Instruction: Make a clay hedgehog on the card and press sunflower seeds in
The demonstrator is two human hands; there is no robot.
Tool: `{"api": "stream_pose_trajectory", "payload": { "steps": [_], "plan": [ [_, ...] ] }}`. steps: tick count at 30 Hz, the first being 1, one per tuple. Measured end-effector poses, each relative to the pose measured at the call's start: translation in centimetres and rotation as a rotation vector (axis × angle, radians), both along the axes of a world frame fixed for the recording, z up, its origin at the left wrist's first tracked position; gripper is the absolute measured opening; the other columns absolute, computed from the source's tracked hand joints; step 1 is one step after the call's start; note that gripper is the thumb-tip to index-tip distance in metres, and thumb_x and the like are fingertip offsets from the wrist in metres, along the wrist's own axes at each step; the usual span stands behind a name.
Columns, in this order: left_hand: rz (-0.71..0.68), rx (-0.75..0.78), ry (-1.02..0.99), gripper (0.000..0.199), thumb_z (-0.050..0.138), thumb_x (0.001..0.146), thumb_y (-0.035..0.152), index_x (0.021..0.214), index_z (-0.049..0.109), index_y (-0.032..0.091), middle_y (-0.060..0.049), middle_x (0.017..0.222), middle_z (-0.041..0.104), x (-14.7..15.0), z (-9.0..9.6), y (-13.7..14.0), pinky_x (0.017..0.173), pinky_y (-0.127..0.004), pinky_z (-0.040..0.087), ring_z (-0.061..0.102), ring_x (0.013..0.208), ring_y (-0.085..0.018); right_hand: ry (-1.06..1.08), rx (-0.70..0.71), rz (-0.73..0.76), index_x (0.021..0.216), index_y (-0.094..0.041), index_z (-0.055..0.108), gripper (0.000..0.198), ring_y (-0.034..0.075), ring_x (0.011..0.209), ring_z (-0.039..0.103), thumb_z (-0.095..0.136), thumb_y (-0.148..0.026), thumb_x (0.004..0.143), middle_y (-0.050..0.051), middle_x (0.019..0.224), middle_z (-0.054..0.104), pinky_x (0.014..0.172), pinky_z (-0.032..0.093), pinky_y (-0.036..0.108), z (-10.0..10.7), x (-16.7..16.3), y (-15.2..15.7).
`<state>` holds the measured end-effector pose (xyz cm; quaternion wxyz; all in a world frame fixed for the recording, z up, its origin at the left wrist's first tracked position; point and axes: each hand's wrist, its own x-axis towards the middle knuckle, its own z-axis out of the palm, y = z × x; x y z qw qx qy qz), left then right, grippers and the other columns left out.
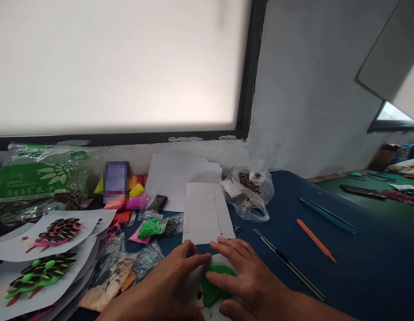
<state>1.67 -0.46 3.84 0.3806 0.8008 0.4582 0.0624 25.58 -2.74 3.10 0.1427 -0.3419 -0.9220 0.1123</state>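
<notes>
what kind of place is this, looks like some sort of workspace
Most likely a craft workspace: the blue table holds a packet of green clay-like material, a slim orange tool and an animal figure on paper, covered with what look like seeds.

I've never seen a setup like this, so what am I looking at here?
There's no machine: these are a person's bare hands, in one picture from a camera worn on the head, looking forward and down. The right hand spreads its fingers over a green shape on a white card. The left hand is at the card's other side; whether it grips it, I can't tell. On the dark blue table, to the right, lie blue tweezers, an orange tool and a thin metal tool. To the left are decorated sheets and a bright green packet.
</notes>
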Motion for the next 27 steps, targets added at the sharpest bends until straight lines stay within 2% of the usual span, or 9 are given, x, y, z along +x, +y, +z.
{"api": "stream_pose_trajectory", "payload": {
  "steps": [5,10,16,20,23,27],
  "plan": [
    [0.000,-0.005,0.002,0.087,0.086,0.060,0.023,0.139,0.052,0.033,-0.004,0.131,0.046,0.1,0.3,-0.1,0.107,-0.040,0.040,0.048,0.122,-0.031,-0.080,-0.048,0.012,0.133,-0.022,0.061,0.052,0.042,0.141,0.033,0.048,-0.056,0.096,0.021,0.152,0.041,0.110,0.029,0.064,0.7,-0.6,0.2],
    [-0.020,0.015,-0.029,0.084,0.087,0.061,0.025,0.137,0.053,0.034,-0.003,0.125,0.047,0.2,0.1,0.0,0.103,-0.038,0.043,0.050,0.116,-0.028,-0.119,-0.116,0.013,0.127,-0.023,0.066,0.042,0.040,0.144,0.029,0.049,-0.049,0.097,0.020,0.153,0.039,0.111,0.026,0.064,2.0,-1.4,0.5],
    [-0.038,0.010,-0.049,0.074,0.084,0.065,0.025,0.132,0.054,0.032,-0.002,0.121,0.046,0.1,-0.2,0.1,0.101,-0.037,0.043,0.049,0.114,-0.027,0.013,-0.038,-0.009,0.119,-0.019,0.070,0.033,0.037,0.139,0.039,0.054,-0.035,0.094,0.019,0.147,0.048,0.110,0.034,0.056,0.8,-1.3,0.4],
    [-0.015,-0.012,-0.026,0.084,0.086,0.063,0.025,0.138,0.049,0.033,-0.003,0.125,0.044,0.1,-0.2,0.0,0.104,-0.037,0.041,0.047,0.118,-0.028,-0.022,-0.035,-0.014,0.121,-0.018,0.068,0.036,0.038,0.140,0.037,0.051,-0.037,0.095,0.020,0.148,0.047,0.110,0.033,0.059,0.2,-1.1,0.3],
    [-0.022,-0.005,-0.010,0.082,0.083,0.064,0.020,0.138,0.049,0.033,-0.003,0.123,0.045,0.1,-0.2,0.0,0.102,-0.035,0.042,0.049,0.115,-0.026,-0.062,-0.043,-0.001,0.120,-0.017,0.069,0.037,0.039,0.140,0.037,0.051,-0.039,0.096,0.021,0.148,0.046,0.110,0.033,0.059,0.3,-1.3,0.5],
    [-0.032,0.036,-0.040,0.082,0.084,0.062,0.022,0.136,0.050,0.034,-0.002,0.121,0.046,0.0,-0.5,0.1,0.099,-0.035,0.044,0.049,0.112,-0.026,-0.056,-0.024,0.003,0.120,-0.020,0.069,0.036,0.038,0.139,0.039,0.052,-0.041,0.096,0.019,0.146,0.049,0.108,0.035,0.058,0.5,-1.5,0.5]
  ]
}}
